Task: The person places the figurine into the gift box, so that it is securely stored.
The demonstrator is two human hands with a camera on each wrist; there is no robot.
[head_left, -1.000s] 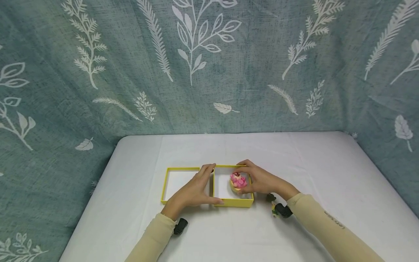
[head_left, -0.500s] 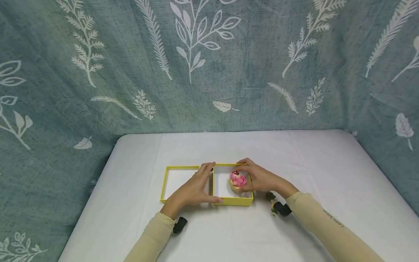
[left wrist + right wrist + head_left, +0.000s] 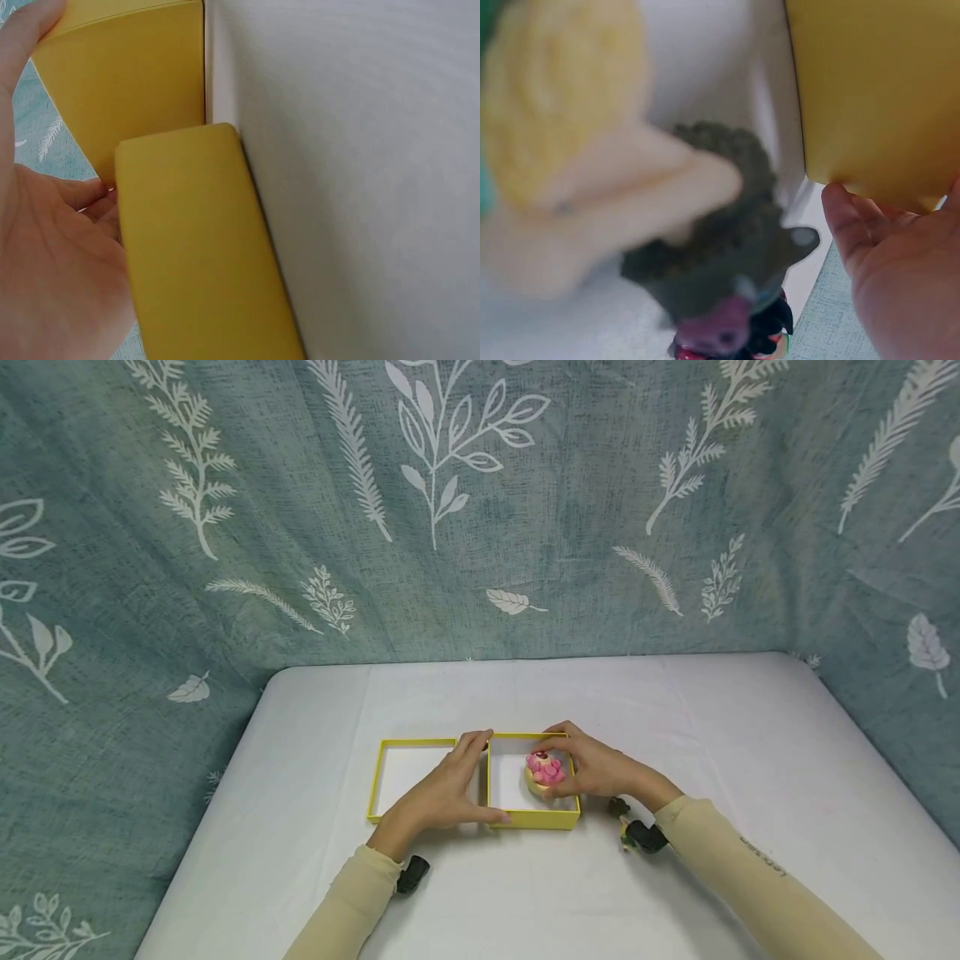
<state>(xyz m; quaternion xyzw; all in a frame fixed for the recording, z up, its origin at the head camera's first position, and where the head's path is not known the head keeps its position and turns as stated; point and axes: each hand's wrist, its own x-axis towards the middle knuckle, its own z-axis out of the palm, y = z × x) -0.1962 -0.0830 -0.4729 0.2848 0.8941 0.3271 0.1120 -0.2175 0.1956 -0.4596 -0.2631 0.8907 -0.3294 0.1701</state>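
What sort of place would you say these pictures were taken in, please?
Probably an indoor recording setup, judging by the white table, the leaf-patterned teal fabric hung behind it, and a black wrist-worn device.

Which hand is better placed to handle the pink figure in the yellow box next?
Probably the right hand: its thumb and a finger curve around the pink figure. The left hand holds the yellow box at its opposite side, farther away.

Apparently a blurred, cropped figurine (image 3: 592, 172)
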